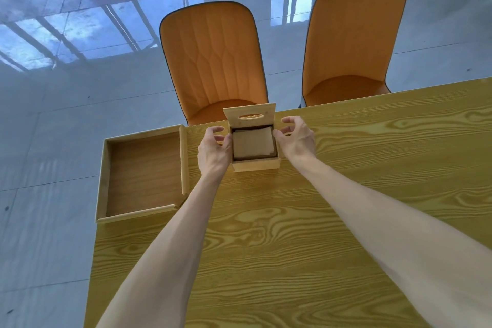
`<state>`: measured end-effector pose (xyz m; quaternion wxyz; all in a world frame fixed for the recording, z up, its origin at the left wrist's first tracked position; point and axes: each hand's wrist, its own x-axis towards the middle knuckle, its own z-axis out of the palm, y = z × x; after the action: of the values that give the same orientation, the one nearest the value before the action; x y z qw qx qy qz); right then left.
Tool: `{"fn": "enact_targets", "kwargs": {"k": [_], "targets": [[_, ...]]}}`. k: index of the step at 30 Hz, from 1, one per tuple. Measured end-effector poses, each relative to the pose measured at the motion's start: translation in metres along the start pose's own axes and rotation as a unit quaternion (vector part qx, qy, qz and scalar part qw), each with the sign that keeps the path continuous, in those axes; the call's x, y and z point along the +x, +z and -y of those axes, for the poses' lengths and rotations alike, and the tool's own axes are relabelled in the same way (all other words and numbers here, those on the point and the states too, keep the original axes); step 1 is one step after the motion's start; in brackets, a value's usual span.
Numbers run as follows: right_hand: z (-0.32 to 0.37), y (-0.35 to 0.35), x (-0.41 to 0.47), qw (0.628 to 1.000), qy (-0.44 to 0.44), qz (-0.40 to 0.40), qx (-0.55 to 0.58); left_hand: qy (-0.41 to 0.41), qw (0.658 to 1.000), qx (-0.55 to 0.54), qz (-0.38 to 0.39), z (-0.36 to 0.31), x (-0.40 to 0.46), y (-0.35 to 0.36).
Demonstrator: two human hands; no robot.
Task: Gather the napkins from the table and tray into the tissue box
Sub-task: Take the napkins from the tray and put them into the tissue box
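Spreading across the lower right of the view, the desk (346,181) carries everything, and the box (255,162) near its far edge serves as the landmark. Behind the box, past the desk's edge, two orange chairs (213,61) stand on the pale tiled floor (53,114). Left of the box sits the tray (183,157), a shallow wooden frame at the desk's left corner, partly overhanging the edge; its brown floor shows nothing lying in it. The box itself is small, wooden and square, its lid (250,116) tipped up at the back, with an oval slot cut through it. Inside, a folded stack of tan napkins (253,144) nearly fills the opening. The left hand (214,152) is against the box's left wall, thumb at the rim, fingers curled loosely, gripping nothing. The right hand (296,138) hovers just beside the right wall, fingers spread and bent, also empty; whether it touches the box I cannot tell.
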<state>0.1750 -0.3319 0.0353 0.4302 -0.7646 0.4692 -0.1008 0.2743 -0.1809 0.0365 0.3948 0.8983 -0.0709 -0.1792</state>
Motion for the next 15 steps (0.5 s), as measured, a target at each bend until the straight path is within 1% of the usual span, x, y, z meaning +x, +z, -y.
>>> {"fn": "enact_targets", "kwargs": {"k": [3, 7, 11, 15], "targets": [[0.004, -0.011, 0.003, 1.0, 0.001, -0.015, 0.026, 0.001, 0.999, -0.034, -0.012, -0.004, 0.002, -0.01], [0.023, -0.026, 0.008, 0.998, -0.009, -0.026, 0.064, -0.017, 0.993, -0.114, -0.012, -0.017, 0.008, -0.023], [0.042, -0.032, 0.011, 0.994, -0.01, -0.007, 0.109, -0.008, 0.987, -0.163, 0.005, -0.038, 0.005, -0.032], [0.051, -0.033, 0.008, 0.989, 0.0, 0.035, 0.14, -0.003, 0.987, -0.158, 0.037, -0.048, -0.001, -0.034]]}}
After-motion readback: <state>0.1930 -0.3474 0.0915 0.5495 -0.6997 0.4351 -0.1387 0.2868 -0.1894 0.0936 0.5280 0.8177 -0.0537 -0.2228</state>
